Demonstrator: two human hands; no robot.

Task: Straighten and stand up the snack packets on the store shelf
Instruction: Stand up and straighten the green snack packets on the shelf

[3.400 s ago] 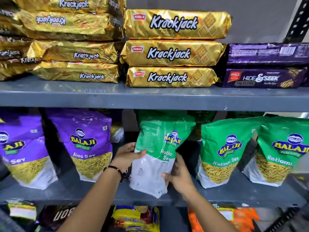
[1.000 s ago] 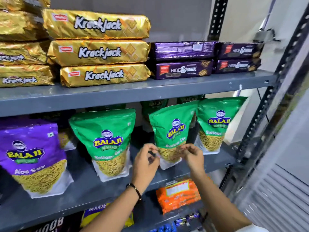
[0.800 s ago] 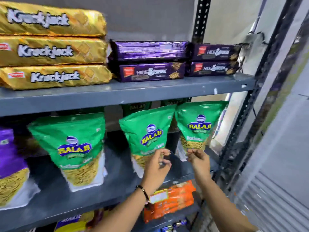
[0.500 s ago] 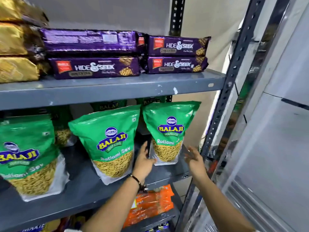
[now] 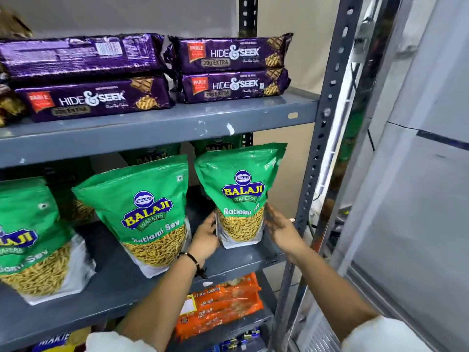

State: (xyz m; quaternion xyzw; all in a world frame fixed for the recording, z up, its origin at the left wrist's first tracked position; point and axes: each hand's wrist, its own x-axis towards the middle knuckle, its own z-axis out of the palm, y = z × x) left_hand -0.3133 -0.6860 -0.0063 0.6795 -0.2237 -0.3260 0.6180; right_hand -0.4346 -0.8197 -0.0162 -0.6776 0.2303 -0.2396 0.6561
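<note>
Straightening of the end packet point(image 5: 241, 194) is judged to be the step in hand: this green Ratlami sev pouch is stood at the right end of the middle shelf point(image 5: 243, 257), close beside the rack post point(image 5: 314, 158), and is flanked low down by both hands. The left hand point(image 5: 206, 237) is laid against the pouch's lower left edge, fingers spread along its side. The right hand point(image 5: 279, 228) is held open at the lower right edge; it is blurred, so whether it is pressed on the pouch or just off it cannot be told. Neither hand is closed round anything. The pouch is seen near upright and face forward, its top bent a little to the right. For the next move, a light squeeze from both sides and a small turn seem to be called for, so that the base is seated flat and the front squared to the shelf edge. To the left, a second green packet point(image 5: 149, 214) is tilted with its top to the left, and a third point(image 5: 30, 240) is cut off by the frame edge; both may yet need attention. More green pouches are half hidden behind the front row. Little room is left on the right, where the post could be struck by the right hand. Overhead, the upper shelf point(image 5: 157, 128), loaded with purple biscuit packs point(image 5: 233, 69), leaves scant clearance above the pouch tops. Orange packs point(image 5: 223, 306) are lain on the shelf below.
</note>
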